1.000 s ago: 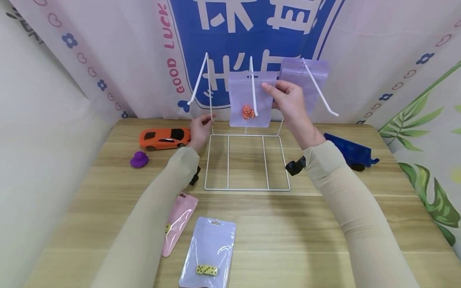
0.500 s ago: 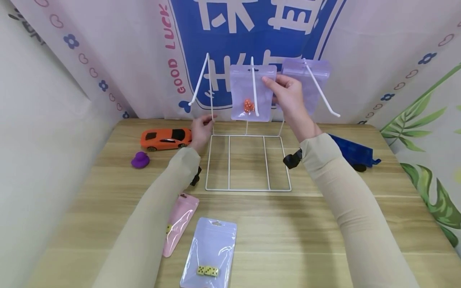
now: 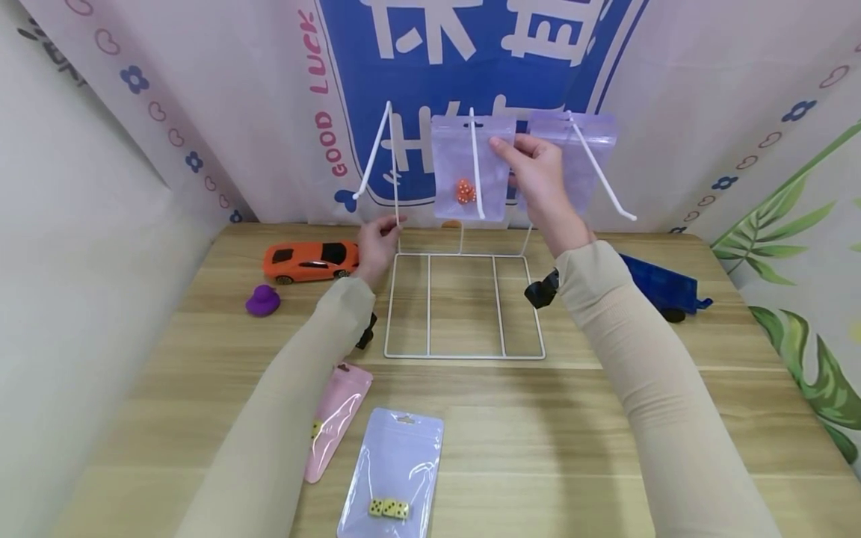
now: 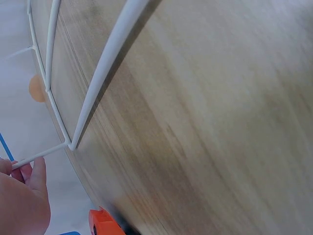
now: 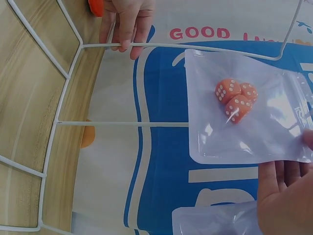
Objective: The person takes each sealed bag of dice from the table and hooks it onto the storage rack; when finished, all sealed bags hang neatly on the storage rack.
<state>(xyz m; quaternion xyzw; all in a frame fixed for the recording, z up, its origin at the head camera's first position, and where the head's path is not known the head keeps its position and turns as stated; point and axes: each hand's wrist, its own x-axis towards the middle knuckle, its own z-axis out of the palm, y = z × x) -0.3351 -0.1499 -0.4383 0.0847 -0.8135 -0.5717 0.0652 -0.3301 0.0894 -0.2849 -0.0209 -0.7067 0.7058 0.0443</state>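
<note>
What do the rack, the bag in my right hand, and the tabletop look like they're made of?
Rack: likely metal wire with a smooth white coating, judging by its thin rounded rods; plastic isn't ruled out.
Bag: thin, glossy plastic film, pale purple and see-through; highlights and the dice showing through suggest it.
Tabletop: smooth wood or wood-look laminate; streaky grain shows, but I can't tell which.

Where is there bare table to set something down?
Bare table lies between rack, front bag and right sleeve; also left of the left sleeve, nearer than the purple toy. Crowded: around the left hand, between car and rack; around the pink bag.
</note>
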